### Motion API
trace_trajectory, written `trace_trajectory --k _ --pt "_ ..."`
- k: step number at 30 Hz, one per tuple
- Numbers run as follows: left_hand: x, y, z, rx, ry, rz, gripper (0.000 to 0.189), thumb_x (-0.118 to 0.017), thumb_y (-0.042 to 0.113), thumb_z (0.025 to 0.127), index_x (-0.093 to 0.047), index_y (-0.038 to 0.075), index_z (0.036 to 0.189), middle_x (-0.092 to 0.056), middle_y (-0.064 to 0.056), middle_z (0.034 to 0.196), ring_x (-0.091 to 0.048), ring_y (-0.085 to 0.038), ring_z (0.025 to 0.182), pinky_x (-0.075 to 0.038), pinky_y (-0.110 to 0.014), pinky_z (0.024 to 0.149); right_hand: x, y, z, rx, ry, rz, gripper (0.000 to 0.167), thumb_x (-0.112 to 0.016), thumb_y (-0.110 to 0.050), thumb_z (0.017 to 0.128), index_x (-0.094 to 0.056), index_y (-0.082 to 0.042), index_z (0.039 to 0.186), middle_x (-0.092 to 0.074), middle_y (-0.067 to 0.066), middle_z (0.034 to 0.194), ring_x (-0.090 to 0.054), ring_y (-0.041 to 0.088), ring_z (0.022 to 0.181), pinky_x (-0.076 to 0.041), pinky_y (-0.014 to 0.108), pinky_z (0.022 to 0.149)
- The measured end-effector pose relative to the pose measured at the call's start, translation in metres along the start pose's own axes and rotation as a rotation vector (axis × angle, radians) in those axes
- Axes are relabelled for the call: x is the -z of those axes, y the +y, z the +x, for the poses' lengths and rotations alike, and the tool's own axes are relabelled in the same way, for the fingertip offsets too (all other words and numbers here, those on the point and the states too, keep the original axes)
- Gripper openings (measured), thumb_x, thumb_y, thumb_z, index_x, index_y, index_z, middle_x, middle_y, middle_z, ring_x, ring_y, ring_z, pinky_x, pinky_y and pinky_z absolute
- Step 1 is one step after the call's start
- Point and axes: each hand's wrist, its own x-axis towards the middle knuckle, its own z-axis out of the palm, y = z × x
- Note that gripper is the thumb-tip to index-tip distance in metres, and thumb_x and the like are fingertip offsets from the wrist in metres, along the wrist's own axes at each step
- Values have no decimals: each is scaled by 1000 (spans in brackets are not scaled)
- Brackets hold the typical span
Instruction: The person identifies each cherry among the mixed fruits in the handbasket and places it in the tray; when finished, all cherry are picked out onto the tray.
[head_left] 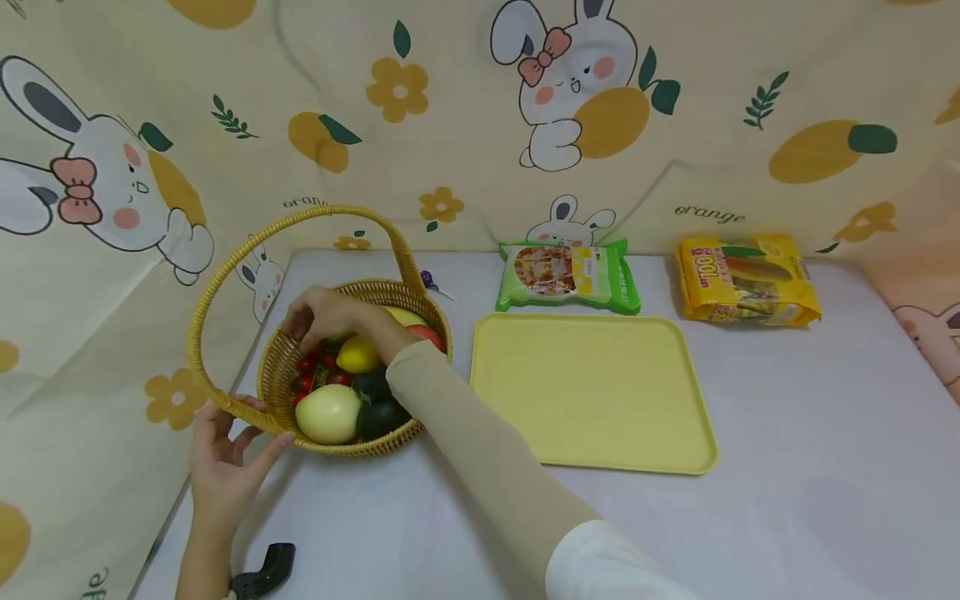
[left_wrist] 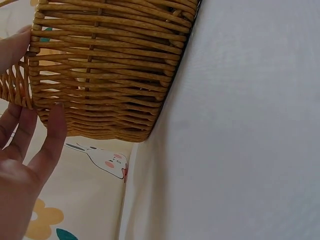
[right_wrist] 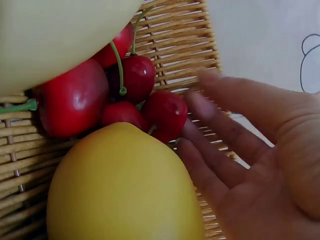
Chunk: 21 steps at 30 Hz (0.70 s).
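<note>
A wicker basket (head_left: 281, 375) with a tall arched handle stands at the left of the table, filled with fruit and vegetables. My left hand (head_left: 225, 475) pinches its near-left rim where the handle joins, thumb and fingers on the wicker in the left wrist view. Inside the far-left part of the basket is my right hand (head_left: 326, 317). In the right wrist view its fingers extend beside several red cherries (right_wrist: 167, 115), holding nothing; whether a fingertip touches one is hard to tell. A yellow lemon (right_wrist: 125, 185) and a large pale round fruit (head_left: 327, 414) lie close by.
Right of the basket lies a yellow tray (head_left: 592, 392). Behind it are a green food packet (head_left: 568, 277) and, farther right, a yellow packet (head_left: 748, 281). A small dark-purple item (head_left: 427, 279) lies behind the basket. Patterned cloth (head_left: 450, 125) hangs around the table.
</note>
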Motion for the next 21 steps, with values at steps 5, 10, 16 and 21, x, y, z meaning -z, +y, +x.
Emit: trace_trajectory --k 5,10,16,21 --pt "-1 1 -3 7 15 11 77 -65 -39 62 -40 -18 132 -53 -17 115 -53 -23 110 -52 -19 88 -3 1 1 -38 -51 -160 28 -74 4 86 -69 -2 113 -67 6 104 -60 12 94 -50 14 77" --pt "-4 0 -4 15 20 13 77 -64 -39 63 -40 -17 133 -53 -18 116 -53 -23 110 -52 -19 88 -3 2 0 -45 -64 -224 26 -74 3 86 -69 -4 110 -66 4 102 -59 12 93 -50 15 76" --pt "-6 0 -3 27 31 0 75 -64 -40 63 -38 -20 131 -54 -18 116 -53 -24 110 -53 -20 88 10 -13 -12 90 31 -50 25 -74 0 88 -67 1 112 -66 10 102 -60 12 92 -50 14 78" --pt "-7 2 -4 45 59 -22 73 -64 -40 62 -40 -20 129 -55 -18 115 -52 -25 111 -53 -20 87 40 -45 -66 336 55 96 30 -73 -1 88 -65 5 117 -65 13 108 -62 14 99 -54 22 88"
